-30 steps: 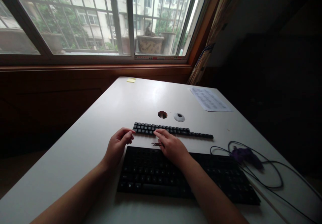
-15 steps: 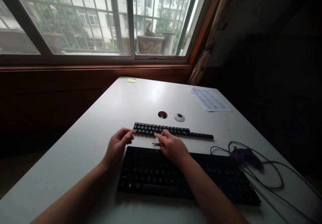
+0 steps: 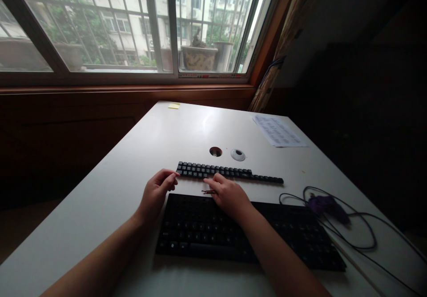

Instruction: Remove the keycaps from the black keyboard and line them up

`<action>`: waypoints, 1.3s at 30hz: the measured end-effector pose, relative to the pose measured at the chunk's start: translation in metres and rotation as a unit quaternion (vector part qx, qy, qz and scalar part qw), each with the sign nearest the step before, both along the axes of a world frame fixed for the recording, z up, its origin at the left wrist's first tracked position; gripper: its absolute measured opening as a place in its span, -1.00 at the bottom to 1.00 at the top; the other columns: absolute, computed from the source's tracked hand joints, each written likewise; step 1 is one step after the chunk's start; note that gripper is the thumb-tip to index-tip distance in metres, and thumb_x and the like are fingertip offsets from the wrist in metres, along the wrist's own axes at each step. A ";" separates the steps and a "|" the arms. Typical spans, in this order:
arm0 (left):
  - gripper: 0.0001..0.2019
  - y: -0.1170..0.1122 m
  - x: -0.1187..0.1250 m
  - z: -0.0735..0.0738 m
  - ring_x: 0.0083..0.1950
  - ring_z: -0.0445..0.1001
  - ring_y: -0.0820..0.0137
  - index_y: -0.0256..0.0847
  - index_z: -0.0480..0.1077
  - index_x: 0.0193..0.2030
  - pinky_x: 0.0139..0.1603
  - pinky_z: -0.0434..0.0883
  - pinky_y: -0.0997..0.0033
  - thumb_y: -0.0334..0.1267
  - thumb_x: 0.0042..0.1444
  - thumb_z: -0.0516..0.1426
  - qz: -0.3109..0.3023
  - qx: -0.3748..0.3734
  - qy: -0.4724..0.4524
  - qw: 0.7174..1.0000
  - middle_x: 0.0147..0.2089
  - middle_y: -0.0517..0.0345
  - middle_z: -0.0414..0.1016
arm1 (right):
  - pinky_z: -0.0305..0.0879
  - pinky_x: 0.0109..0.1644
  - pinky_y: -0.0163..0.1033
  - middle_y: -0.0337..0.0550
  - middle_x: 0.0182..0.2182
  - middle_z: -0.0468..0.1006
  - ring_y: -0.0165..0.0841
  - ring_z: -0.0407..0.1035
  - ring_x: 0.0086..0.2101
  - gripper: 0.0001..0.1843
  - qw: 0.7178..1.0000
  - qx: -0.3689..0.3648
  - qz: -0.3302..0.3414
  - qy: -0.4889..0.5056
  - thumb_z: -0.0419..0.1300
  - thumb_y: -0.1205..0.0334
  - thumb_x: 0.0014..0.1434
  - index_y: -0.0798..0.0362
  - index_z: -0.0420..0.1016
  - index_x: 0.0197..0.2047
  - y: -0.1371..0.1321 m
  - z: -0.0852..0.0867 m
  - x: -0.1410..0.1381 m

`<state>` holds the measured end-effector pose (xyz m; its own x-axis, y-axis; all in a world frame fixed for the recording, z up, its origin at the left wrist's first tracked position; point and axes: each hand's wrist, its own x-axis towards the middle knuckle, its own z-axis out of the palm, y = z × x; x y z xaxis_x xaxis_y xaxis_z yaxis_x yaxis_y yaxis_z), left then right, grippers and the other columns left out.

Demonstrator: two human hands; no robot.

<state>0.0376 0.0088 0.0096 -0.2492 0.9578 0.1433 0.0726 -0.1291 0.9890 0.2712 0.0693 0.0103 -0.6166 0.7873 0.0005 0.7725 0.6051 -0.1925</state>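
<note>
Black keycaps (image 3: 213,169) stand in rows on the desk, the front row shorter than those behind. My left hand (image 3: 157,193) is closed at the left end of these rows, its fingertips against the end keycap. My right hand (image 3: 231,198) has its index finger extended at the front row's right end. Curled under its other fingers is a thin brownish tool with a hooked tip (image 3: 208,192), possibly a keycap puller; most of it is hidden in the palm. Below both hands lies a black keyboard (image 3: 216,243), its upper area dark and the lower keys still lettered.
On the white desk (image 3: 133,154) are a cable hole (image 3: 215,152) and its grey ring cover (image 3: 238,154). Printed sheets (image 3: 278,131) and a yellow sticky note (image 3: 174,106) lie farther back. A black cable (image 3: 370,243) and a purple bundle (image 3: 328,209) are at right.
My right index finger has drawn back slightly toward me, uncovering more of the front row's last keycap. My left hand stays in place.
</note>
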 end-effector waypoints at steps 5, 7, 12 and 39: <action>-0.83 0.000 0.000 -0.001 -0.37 0.32 0.43 -0.23 0.47 -0.23 -0.34 0.28 0.49 -0.18 0.22 0.14 0.000 -0.001 -0.003 1.000 -0.42 0.21 0.41 | 0.32 -0.15 -0.23 -0.13 0.00 0.45 -0.27 0.44 -0.16 -0.49 1.000 0.005 0.005 0.006 0.07 0.28 0.23 -0.13 0.34 0.24 0.000 -0.002 0.001; -0.83 0.001 0.000 0.000 -0.37 0.32 0.43 -0.23 0.47 -0.23 -0.34 0.28 0.48 -0.18 0.22 0.14 0.001 -0.001 -0.002 1.000 -0.42 0.21 0.40 | 0.31 -0.16 -0.23 -0.13 -0.01 0.46 -0.27 0.44 -0.16 -0.50 1.000 0.009 0.004 0.009 0.07 0.28 0.23 -0.14 0.35 0.23 0.001 -0.003 0.001; -0.84 0.001 0.000 -0.001 -0.37 0.32 0.43 -0.23 0.47 -0.23 -0.34 0.28 0.47 -0.19 0.22 0.14 0.002 0.000 -0.001 1.000 -0.42 0.21 0.40 | 0.30 -0.18 -0.25 -0.13 -0.03 0.47 -0.27 0.45 -0.18 -0.50 1.000 0.015 0.007 0.015 0.08 0.29 0.22 -0.14 0.36 0.23 0.001 -0.004 0.002; -0.83 -0.004 0.004 0.005 -0.34 0.38 0.38 -0.21 0.48 -0.23 -0.31 0.32 0.44 -0.17 0.22 0.13 -0.038 -0.009 0.061 0.997 -0.39 0.17 0.43 | 0.04 -0.43 -0.30 -0.30 -0.60 0.31 -0.46 0.20 -0.54 -0.57 0.961 -0.107 0.013 0.254 -0.03 0.06 0.35 0.05 0.31 -0.51 -0.026 0.072 0.009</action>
